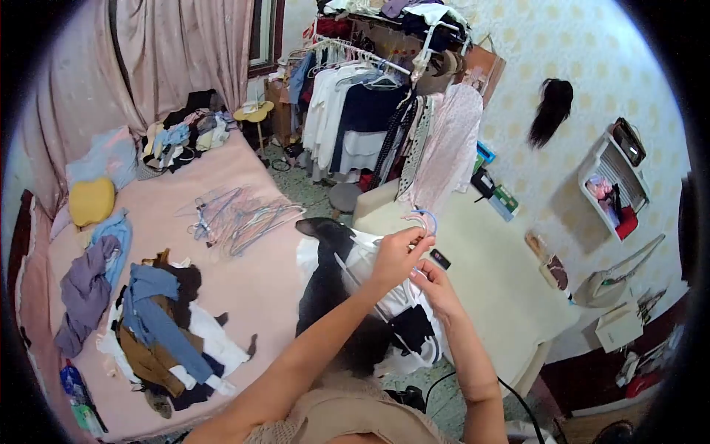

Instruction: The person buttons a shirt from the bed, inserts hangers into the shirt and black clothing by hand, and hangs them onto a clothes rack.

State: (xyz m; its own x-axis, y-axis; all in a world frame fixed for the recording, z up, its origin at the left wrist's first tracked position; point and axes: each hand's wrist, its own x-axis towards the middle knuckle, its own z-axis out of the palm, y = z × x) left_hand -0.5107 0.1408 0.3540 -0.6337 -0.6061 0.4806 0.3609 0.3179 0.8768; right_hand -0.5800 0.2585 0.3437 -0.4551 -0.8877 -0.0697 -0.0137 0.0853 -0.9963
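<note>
My left hand (399, 255) is closed round several clothes hangers, whose pink, white and blue hooks (421, 217) stick up above the fingers. Just below and to the right, the thumb and fingers of my right hand (438, 290) pinch what looks like the upper part of a white hanger; the exact grip is partly hidden. From the hangers hang a black garment (322, 296) and white garments (307, 255), bunched under my forearms. Low among them shows a dark navy piece (411, 325) with white edges.
On the pink bed (244, 296) lie a tangle of hangers (240, 218), a clothes pile (159, 318) and a yellow cushion (92, 201). A cream sofa (488, 296) stands to the right. Behind is a rack of hanging clothes (347, 103). A black cable (521, 403) runs at lower right.
</note>
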